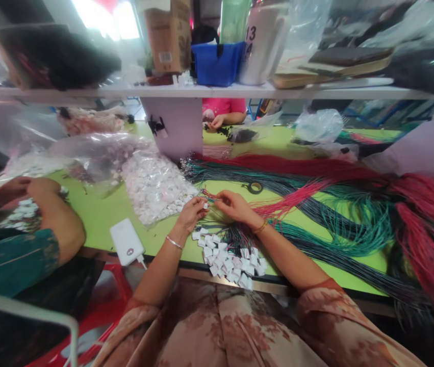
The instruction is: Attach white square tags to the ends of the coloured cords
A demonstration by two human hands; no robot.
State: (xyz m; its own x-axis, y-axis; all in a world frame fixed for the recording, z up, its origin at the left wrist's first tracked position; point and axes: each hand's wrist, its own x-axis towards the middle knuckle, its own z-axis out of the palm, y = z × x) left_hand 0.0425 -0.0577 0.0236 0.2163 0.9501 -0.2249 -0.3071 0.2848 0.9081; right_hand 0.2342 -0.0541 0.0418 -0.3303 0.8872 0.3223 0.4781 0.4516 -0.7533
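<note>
Between the fingertips of my left hand (193, 213) is a small white connector (205, 205). My right hand (235, 206) pinches thin wires (211, 196) just to its right, close to that connector. Just below both hands lies a pile of white connectors (232, 262) with dark and red wires attached, near the table's front edge. Left of my left hand sits a clear plastic bag (157, 186) full of white connectors. Long bundles of red wires (297, 201) and green and black wires (339, 229) stretch away to the right.
A white power bank (127, 241) with a cable lies at the front left. A roll of black tape (255, 187) rests behind my right hand. A co-worker's arms (48, 204) are at the left; another person's hand (217, 121) shows across the table. A shelf (125, 94) crosses above.
</note>
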